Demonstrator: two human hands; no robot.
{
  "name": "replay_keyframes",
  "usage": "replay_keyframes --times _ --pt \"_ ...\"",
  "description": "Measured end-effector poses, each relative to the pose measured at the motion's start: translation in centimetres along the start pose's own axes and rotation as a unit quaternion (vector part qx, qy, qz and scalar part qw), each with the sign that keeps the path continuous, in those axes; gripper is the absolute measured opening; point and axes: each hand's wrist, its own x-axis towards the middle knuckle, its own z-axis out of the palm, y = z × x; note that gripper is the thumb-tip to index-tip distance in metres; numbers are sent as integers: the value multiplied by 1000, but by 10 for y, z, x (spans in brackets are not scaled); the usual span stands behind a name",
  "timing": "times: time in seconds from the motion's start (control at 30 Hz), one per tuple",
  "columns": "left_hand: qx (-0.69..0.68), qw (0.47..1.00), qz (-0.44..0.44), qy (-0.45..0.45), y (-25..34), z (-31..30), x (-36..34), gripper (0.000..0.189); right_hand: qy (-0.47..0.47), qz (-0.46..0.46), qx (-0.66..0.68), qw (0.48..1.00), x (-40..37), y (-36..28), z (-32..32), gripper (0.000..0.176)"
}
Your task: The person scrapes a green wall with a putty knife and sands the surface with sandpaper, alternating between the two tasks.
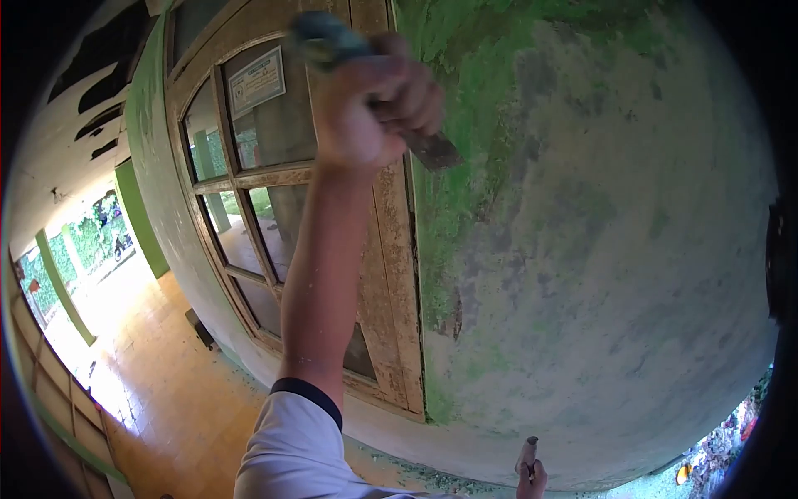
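Note:
My left hand, raised high at the end of an outstretched arm, is closed around a scraper. Its flat dark blade points down and right, close to the green, patchy wall. The teal handle end sticks out above the fist and is smeared by motion. Low in the view, my right hand is closed on a pale tapered tool with a dark tip, pointing upward in front of the wall's lower part. Most of the right hand lies below the frame edge.
A worn wooden window frame with glass panes borders the scraped wall on the left. A paper notice is stuck to the glass. Beyond runs a tiled porch floor with green posts. Loose flakes lie along the wall's base.

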Motion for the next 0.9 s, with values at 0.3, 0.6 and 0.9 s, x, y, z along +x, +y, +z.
replay_keyframes --times 0.3,0.6,0.9 --pt "15 990 -110 86 -22 -4 -10 26 -18 11 12 1000 -7 -5 -3 25" --pt "-12 996 -20 86 -2 -13 -17 27 -12 8 5 1000 -2 -1 -4 27" --pt "-48 992 -24 118 -23 -11 -29 28 -42 23 19 999 -16 17 5 22"
